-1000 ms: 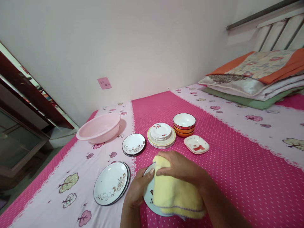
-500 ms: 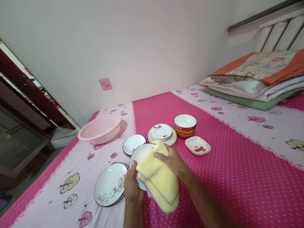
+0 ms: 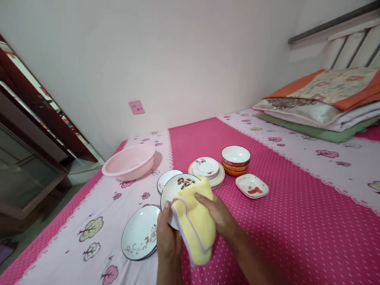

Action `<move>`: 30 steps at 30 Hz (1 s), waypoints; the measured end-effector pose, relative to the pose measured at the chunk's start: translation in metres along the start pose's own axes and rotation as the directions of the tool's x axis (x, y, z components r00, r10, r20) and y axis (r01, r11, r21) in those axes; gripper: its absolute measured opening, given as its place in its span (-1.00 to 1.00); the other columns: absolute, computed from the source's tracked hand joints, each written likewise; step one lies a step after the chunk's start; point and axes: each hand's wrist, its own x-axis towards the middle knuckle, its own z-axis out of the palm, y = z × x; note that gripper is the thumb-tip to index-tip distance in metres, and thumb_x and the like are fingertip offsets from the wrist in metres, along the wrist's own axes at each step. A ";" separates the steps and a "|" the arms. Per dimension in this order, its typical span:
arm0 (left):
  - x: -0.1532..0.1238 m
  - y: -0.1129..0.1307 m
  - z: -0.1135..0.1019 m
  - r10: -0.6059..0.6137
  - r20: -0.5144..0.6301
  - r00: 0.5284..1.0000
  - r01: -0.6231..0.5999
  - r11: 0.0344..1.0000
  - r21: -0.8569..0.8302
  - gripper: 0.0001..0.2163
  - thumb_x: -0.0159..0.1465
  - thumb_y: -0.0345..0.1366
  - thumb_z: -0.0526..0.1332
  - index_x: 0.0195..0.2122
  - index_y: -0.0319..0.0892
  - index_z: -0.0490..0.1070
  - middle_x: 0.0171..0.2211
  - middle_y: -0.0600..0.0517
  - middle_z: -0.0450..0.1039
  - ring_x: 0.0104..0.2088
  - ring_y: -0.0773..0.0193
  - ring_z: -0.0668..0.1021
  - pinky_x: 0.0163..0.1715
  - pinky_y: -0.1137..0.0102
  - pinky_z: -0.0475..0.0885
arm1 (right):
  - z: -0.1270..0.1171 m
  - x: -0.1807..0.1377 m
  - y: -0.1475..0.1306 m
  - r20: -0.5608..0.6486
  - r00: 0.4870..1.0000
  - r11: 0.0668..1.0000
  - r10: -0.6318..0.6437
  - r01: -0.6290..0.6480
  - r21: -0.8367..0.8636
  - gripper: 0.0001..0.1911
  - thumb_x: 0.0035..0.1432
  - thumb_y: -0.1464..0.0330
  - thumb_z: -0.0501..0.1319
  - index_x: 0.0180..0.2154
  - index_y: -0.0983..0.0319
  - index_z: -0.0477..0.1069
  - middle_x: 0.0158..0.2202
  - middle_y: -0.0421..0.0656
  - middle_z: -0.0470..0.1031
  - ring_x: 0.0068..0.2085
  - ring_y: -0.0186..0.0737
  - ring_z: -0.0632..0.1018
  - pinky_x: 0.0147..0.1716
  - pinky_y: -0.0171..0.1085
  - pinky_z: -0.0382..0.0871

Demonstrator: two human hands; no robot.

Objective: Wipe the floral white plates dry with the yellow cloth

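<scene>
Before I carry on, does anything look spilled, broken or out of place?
No obvious spill or breakage. The odd part is the setting: the bowls and basin stand on bedding, not a table. The plate in the left hand is partly under the cloth, so I can't check there.

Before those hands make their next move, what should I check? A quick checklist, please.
1. Left hand has a grip on the held plate: ok, thumb at its rim.
2. Right hand has hold of the yellow cloth: ok, and it covers part of the plate.
3. Held plate clear of the small plates behind it: cannot tell, they overlap in view.
4. Plate's underside dry: cannot tell, hidden.
5. Bowls stacked upright: ok.
6. Whole plate face uncovered: not ok, cloth over it.
</scene>
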 end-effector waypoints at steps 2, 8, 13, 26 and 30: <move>0.002 0.012 0.000 -0.026 0.064 0.998 0.021 0.996 0.082 -0.56 0.23 -0.10 0.42 0.08 -0.21 0.59 -0.05 -0.16 0.68 -0.04 -0.05 0.68 0.00 0.17 0.57 | -0.014 0.000 -0.018 0.096 0.995 0.992 0.024 -0.011 -0.127 -0.40 -0.10 0.17 0.58 -0.02 0.25 0.57 -0.12 -0.04 0.72 -0.18 0.03 0.72 -0.13 -0.10 0.58; 0.002 0.025 -0.003 -0.187 0.193 0.963 0.057 0.844 0.534 -0.52 0.21 0.01 0.42 0.06 -0.18 0.61 -0.08 -0.17 0.69 -0.13 -0.04 0.69 -0.15 0.22 0.57 | -0.037 -0.004 -0.036 0.253 0.953 0.895 0.167 -0.039 -0.444 -0.48 -0.02 0.17 0.54 -0.03 0.23 0.62 -0.13 -0.07 0.72 -0.21 -0.04 0.71 -0.18 -0.17 0.56; 0.002 0.018 0.000 -0.098 0.128 0.987 0.004 0.809 0.587 -0.48 0.20 0.09 0.37 0.04 -0.19 0.62 -0.14 -0.14 0.70 -0.20 -0.01 0.68 -0.21 0.24 0.55 | -0.033 -0.002 -0.032 0.262 0.959 0.922 0.105 0.005 -0.387 -0.38 -0.02 0.20 0.55 0.08 0.20 0.55 -0.12 -0.09 0.72 -0.16 -0.02 0.71 -0.14 -0.14 0.57; 0.001 0.000 -0.004 0.486 -0.272 0.831 -0.073 0.579 0.812 -0.61 0.34 0.01 0.15 -0.01 -0.13 0.54 -0.01 -0.22 0.61 0.06 -0.11 0.55 0.02 0.17 0.41 | 0.031 -0.006 0.056 -0.181 0.983 0.975 0.030 0.011 0.221 -0.31 -0.08 0.10 0.53 0.05 0.30 0.55 -0.04 0.02 0.70 0.00 0.18 0.69 0.07 0.00 0.55; 0.006 0.003 -0.007 0.446 -0.230 0.865 -0.131 0.642 0.755 -0.60 0.33 0.07 0.17 -0.06 -0.13 0.53 -0.12 -0.16 0.62 -0.07 -0.03 0.59 -0.09 0.23 0.44 | 0.021 -0.001 0.051 -0.154 0.984 0.982 0.093 -0.066 0.175 -0.33 -0.05 0.10 0.52 0.04 0.33 0.55 -0.09 0.02 0.72 -0.05 0.16 0.70 0.04 -0.01 0.56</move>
